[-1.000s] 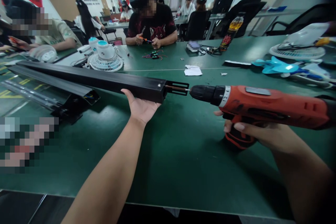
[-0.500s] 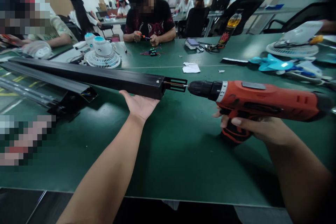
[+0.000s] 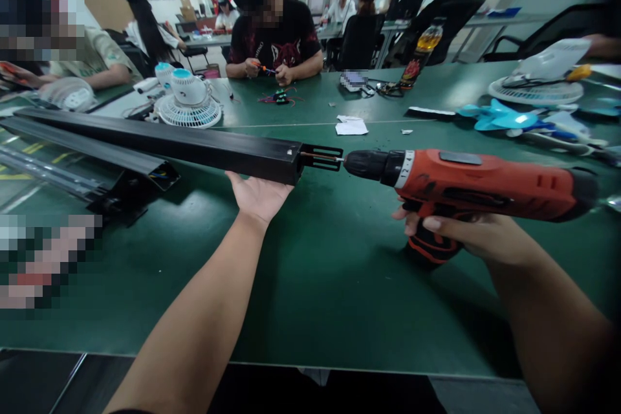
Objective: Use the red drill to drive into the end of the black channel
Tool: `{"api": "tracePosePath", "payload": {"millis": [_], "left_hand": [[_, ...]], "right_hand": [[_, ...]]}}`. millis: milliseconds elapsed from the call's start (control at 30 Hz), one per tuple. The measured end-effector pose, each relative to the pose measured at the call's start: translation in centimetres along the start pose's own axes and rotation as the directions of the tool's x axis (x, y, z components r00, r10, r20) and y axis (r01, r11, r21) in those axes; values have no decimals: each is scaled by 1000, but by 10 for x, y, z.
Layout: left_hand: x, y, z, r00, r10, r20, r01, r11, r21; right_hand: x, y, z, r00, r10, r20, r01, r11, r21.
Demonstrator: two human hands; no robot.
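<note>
My left hand [image 3: 264, 197] lies palm up beneath the near end of a long black square tube [image 3: 208, 145], holding it up off the table; its fingers are mostly hidden under the tube. A slotted black bracket [image 3: 326, 156] sticks out of that end. Wrapped round the handle of a red and black cordless drill [image 3: 490, 184] is my right hand [image 3: 478, 236]. The drill points left, and its thin bit [image 3: 338, 160] reaches along the bracket toward the tube's end. Whether the bit's tip meets a screw inside cannot be made out.
More black profiles [image 3: 104, 149] lie to the left on the green table [image 3: 330, 297]. Beyond are a white fan [image 3: 189, 100], a paper scrap [image 3: 352, 125], blue fan blades [image 3: 504, 118] and a bottle [image 3: 423, 55]. A person [image 3: 276, 39] works across the table.
The drill has shifted slightly to the left, its bit still lined up with the tube's end. My left hand keeps its hold under the tube.
</note>
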State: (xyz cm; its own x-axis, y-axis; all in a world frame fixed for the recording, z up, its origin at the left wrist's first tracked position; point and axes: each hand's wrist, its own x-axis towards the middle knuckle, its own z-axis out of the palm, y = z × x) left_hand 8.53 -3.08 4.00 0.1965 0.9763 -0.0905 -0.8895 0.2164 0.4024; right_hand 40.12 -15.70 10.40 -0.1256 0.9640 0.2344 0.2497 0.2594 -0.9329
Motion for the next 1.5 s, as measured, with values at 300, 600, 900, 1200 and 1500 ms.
{"api": "tracePosePath", "payload": {"millis": [300, 600, 900, 1200, 1500], "left_hand": [[6, 1, -6, 994, 58, -95, -61, 998, -20], [4, 2, -2, 993, 80, -82, -81, 997, -13], [0, 1, 0, 998, 60, -16, -60, 998, -1], [-5, 2, 5, 999, 47, -3, -47, 999, 9], [-5, 3, 3, 999, 42, 14, -42, 999, 19]], "right_hand": [[0, 1, 0, 1000, 5, -12, -5, 1000, -8], [-1, -1, 2, 999, -4, -32, 4, 1000, -20], [-2, -3, 3, 1000, -3, -26, 1, 999, -47], [-1, -9, 4, 998, -43, 48, 49, 992, -116], [-3, -1, 0, 997, -37, 64, 45, 992, -122]]}}
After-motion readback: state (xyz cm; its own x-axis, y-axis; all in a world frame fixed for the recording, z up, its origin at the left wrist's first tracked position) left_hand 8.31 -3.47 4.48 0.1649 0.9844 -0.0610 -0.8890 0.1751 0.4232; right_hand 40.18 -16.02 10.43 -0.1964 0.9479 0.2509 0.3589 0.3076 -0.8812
